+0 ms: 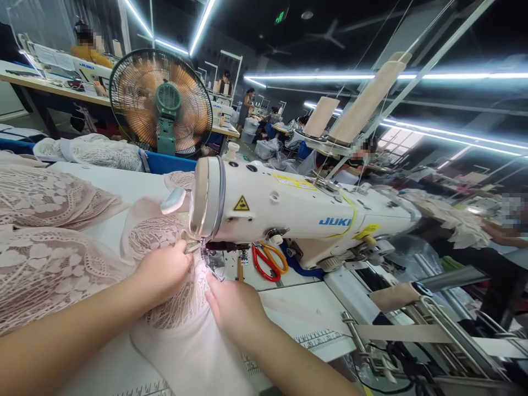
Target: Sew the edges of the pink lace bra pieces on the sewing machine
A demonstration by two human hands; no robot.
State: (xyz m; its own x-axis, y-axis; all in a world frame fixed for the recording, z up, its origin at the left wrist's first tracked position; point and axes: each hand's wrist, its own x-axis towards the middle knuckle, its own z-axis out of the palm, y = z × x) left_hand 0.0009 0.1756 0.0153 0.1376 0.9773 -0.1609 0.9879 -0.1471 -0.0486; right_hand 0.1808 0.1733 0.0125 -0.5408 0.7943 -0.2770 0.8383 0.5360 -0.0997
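A pale pink lace garment [169, 313] lies under the needle end of a white sewing machine [264, 198]. My left hand [167, 272] rests over the lace with its fingers closed beside the needle. A small metal tool [191, 246], perhaps snips or tweezers, pokes out from those fingertips. Just right of the presser foot [204, 250], my right hand [237, 305] pinches the garment's edge, its fingertips partly hidden. Under the machine arm lie scissors with red and orange handles [266, 263].
More lace pieces [53, 253] spread over the table's left side. A large fan [160, 104] stands behind the machine. Thread cones [367, 99] rise at the back right. A metal tape feeder [396, 335] holds a beige strip at right. Other people work further off.
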